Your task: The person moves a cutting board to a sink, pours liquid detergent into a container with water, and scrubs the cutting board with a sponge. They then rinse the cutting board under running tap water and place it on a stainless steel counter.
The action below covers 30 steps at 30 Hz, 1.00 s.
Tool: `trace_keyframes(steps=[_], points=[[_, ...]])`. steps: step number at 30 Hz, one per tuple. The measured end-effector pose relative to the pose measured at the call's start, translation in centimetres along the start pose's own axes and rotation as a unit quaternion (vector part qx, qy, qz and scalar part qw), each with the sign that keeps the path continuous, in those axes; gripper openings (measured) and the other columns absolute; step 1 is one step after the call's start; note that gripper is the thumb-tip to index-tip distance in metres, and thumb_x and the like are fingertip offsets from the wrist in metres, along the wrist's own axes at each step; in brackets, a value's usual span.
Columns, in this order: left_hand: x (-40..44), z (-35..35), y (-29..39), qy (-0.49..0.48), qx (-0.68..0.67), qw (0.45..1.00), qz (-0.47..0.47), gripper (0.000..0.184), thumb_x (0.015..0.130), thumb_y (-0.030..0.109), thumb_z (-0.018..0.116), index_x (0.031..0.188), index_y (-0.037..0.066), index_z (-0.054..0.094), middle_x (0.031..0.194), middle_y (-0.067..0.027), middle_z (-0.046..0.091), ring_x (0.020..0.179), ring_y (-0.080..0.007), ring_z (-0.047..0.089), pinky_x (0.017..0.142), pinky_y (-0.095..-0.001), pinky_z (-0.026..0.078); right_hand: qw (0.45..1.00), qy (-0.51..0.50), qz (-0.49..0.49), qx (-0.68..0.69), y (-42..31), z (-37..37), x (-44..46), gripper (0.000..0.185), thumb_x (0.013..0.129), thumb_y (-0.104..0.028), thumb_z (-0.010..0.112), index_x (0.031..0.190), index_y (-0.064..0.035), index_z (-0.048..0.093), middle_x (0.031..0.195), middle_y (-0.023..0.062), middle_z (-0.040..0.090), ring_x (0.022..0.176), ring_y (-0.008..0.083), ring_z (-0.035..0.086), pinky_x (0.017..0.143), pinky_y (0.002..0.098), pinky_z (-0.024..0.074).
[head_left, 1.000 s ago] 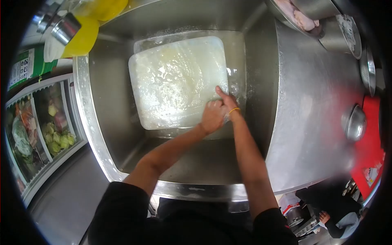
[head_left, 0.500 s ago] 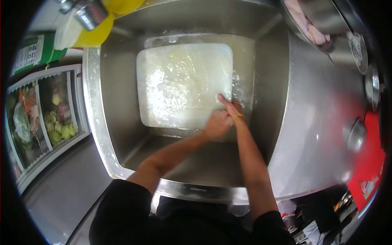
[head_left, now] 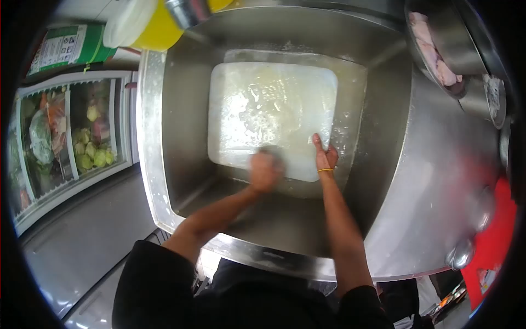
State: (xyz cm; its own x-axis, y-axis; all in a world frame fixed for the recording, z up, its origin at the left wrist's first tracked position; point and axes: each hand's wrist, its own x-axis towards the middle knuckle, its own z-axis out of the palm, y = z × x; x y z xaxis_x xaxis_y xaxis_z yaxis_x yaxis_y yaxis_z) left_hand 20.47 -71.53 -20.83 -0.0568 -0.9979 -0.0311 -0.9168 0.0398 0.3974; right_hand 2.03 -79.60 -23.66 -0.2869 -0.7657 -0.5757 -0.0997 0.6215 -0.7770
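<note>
A wet white cutting board with rounded corners lies in a steel sink. My right hand grips its near right edge, thumb on top and fingers mostly hidden beneath. Over the board's near edge is my left hand, smeared by motion and closed around a dark grey scouring pad. The pad is blurred, so its exact kind is hard to make out. Water and suds glisten across the board's surface.
Yellow tubs stand at the sink's far left corner. A glass-fronted fridge with vegetables is at left. On the right counter are steel bowls and a pot holding raw meat.
My left hand has moved left along the board's near edge, away from my right hand. My right hand still holds the board's right edge. The view has shifted slightly.
</note>
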Motion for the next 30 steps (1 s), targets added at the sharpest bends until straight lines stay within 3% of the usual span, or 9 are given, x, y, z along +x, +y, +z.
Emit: trace_keyframes(steps=[4,6,10,13,17,19,23,25,30], points=[[3.1,0.6,5.3,0.054,-0.073,0.994,0.057,0.019,0.073,0.018,0.058,0.084,0.002,0.056,0.085,-0.016,0.055,0.082,-0.0322,0.051,0.072,-0.046,0.039,0.996,0.02,0.001,-0.092,-0.2,-2.9,1.5,0.058,0.072,-0.052,0.069,0.088,0.0029,0.066,0.084,0.0151,0.067,0.079,0.0212,0.061,0.077,0.0342,0.0451],[3.7,-0.4,1.1,-0.096,-0.048,0.972,0.21,0.014,0.077,0.015,0.056,0.081,0.002,0.057,0.085,-0.0174,0.056,0.08,-0.0323,0.052,0.07,-0.0452,0.04,0.994,0.032,0.004,-0.101,0.6,-3.6,1.1,0.057,0.072,-0.052,0.069,0.088,0.0032,0.066,0.084,0.0153,0.067,0.079,0.0215,0.061,0.077,0.0344,0.0451],[6.3,-4.1,-8.5,0.182,0.065,0.981,-0.001,0.027,0.078,0.012,0.053,0.1,-0.003,0.051,0.092,-0.0221,0.052,0.081,-0.0353,0.049,0.069,-0.0448,0.037,0.994,0.08,-0.035,-0.069,0.8,-3.1,-0.9,0.055,0.073,-0.049,0.07,0.087,0.0039,0.066,0.083,0.0162,0.066,0.077,0.0233,0.06,0.077,0.035,0.0448],[6.9,-1.9,-3.3,0.215,0.097,0.958,-0.162,0.029,0.076,0.01,0.055,0.1,-0.005,0.049,0.097,-0.0242,0.051,0.085,-0.0378,0.048,0.075,-0.0459,0.038,0.977,0.149,-0.075,-0.132,1.6,-2.7,-1.1,0.059,0.068,-0.049,0.074,0.082,0.0073,0.065,0.08,0.018,0.066,0.074,0.027,0.061,0.074,0.0366,0.0459],[6.0,-2.2,-2.3,0.05,0.069,0.97,0.228,0.032,0.076,0.024,0.06,0.101,0.004,0.055,0.105,-0.0189,0.052,0.081,-0.0319,0.05,0.069,-0.0434,0.04,0.966,0.097,-0.004,-0.238,0.5,-3.3,-0.2,0.074,0.055,-0.057,0.078,0.077,0.011,0.063,0.078,0.0222,0.065,0.072,0.0299,0.063,0.069,0.0403,0.0485],[8.7,-0.6,-11.9,-0.103,-0.035,0.993,0.049,0.032,0.075,0.025,0.062,0.099,0.005,0.055,0.095,-0.0151,0.052,0.08,-0.0309,0.05,0.07,-0.0422,0.041,0.965,0.064,0.049,-0.249,-0.7,-3.7,-1.1,0.077,0.051,-0.06,0.079,0.074,0.0115,0.062,0.076,0.0233,0.064,0.071,0.031,0.063,0.068,0.0411,0.0492],[11.8,2.8,-9.1,0.294,0.161,0.926,-0.172,0.022,0.078,0.018,0.054,0.095,0.003,0.055,0.082,-0.0181,0.052,0.075,-0.0338,0.049,0.065,-0.046,0.039,0.953,0.09,0.068,-0.282,0.2,-3.1,-0.9,0.076,0.047,-0.06,0.08,0.074,0.0095,0.064,0.078,0.0226,0.065,0.074,0.0309,0.064,0.071,0.0403,0.0502],[7.6,3.2,-1.7,0.036,0.119,0.992,0.001,0.022,0.077,0.02,0.057,0.094,0.005,0.056,0.089,-0.0224,0.054,0.079,-0.0343,0.051,0.065,-0.0459,0.039,0.95,0.1,0.072,-0.287,0.3,-3.0,-0.4,0.076,0.047,-0.059,0.081,0.077,0.0088,0.064,0.08,0.0221,0.065,0.077,0.0319,0.064,0.075,0.0405,0.0501],[11.2,-1.0,-4.9,-0.014,0.197,0.961,0.195,0.035,0.077,0.019,0.056,0.108,0.005,0.047,0.091,-0.0153,0.055,0.065,-0.0258,0.051,0.06,-0.0402,0.039,0.977,0.096,0.041,-0.188,0.9,-3.1,-0.8,0.079,0.045,-0.062,0.08,0.077,0.0087,0.063,0.079,0.0221,0.065,0.075,0.0311,0.064,0.074,0.0402,0.0497]])
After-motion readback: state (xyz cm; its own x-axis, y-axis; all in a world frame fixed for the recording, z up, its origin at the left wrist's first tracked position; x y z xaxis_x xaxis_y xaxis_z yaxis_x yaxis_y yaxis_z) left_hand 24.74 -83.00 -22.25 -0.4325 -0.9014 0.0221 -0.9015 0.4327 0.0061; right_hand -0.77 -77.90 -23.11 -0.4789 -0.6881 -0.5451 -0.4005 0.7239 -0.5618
